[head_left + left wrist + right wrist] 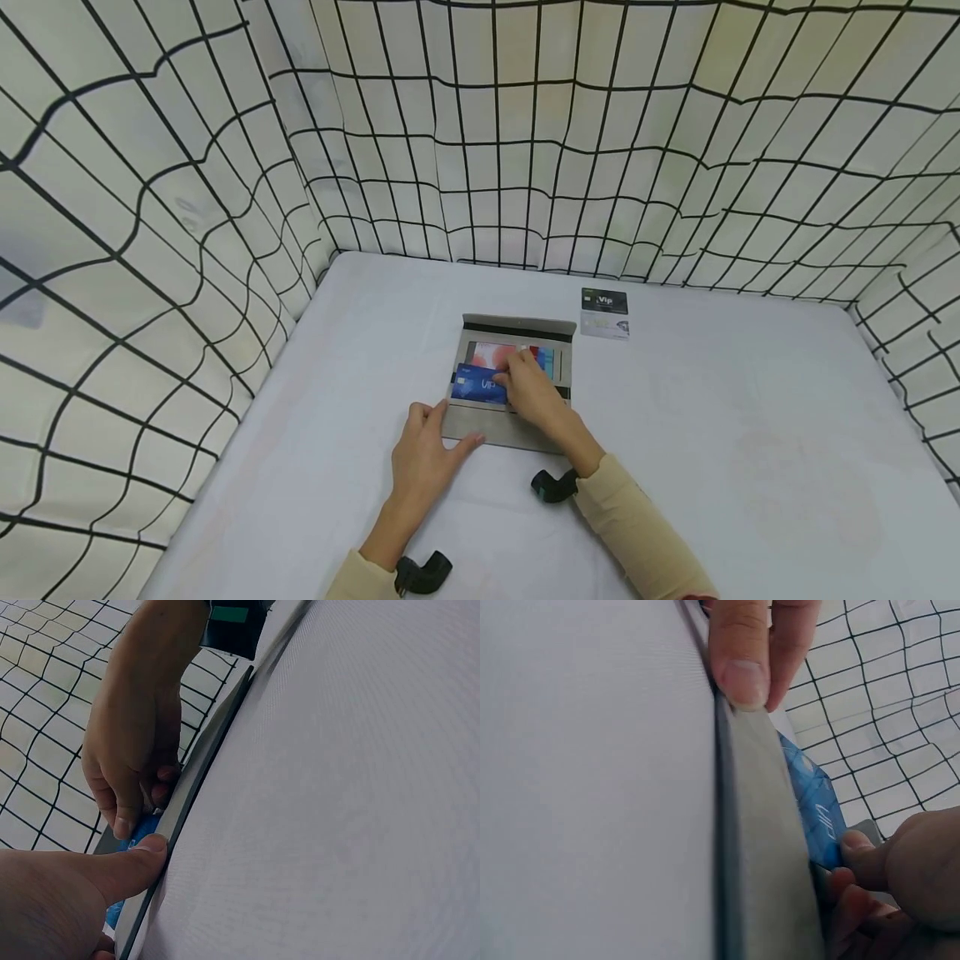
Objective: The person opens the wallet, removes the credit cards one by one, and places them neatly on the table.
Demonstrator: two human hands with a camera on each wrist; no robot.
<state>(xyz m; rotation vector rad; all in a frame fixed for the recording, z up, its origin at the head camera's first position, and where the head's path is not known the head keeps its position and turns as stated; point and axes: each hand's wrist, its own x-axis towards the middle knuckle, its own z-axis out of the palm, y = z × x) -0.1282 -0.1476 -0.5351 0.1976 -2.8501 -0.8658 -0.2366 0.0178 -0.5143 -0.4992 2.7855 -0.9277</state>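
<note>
A grey folding wallet (498,423) lies unfolded on the white table, with its back flap raised. Inside it sit a pinkish card (491,355) and a red-and-blue card (546,360). My right hand (534,390) pinches the right end of a blue VIP card (476,385), which lies over the wallet's left part. That card's print also shows in the right wrist view, beside the fingers. My left hand (423,450) holds the wallet's front left corner, thumb on the front edge and fingers at the left side. The right hand partly hides the wallet's interior.
A black VIP card (604,300) and a silver card (604,325) lie behind the wallet to the right. Black netting (495,142) over pale sheeting stands around the back and sides of the table (712,433). Each wrist carries a black camera.
</note>
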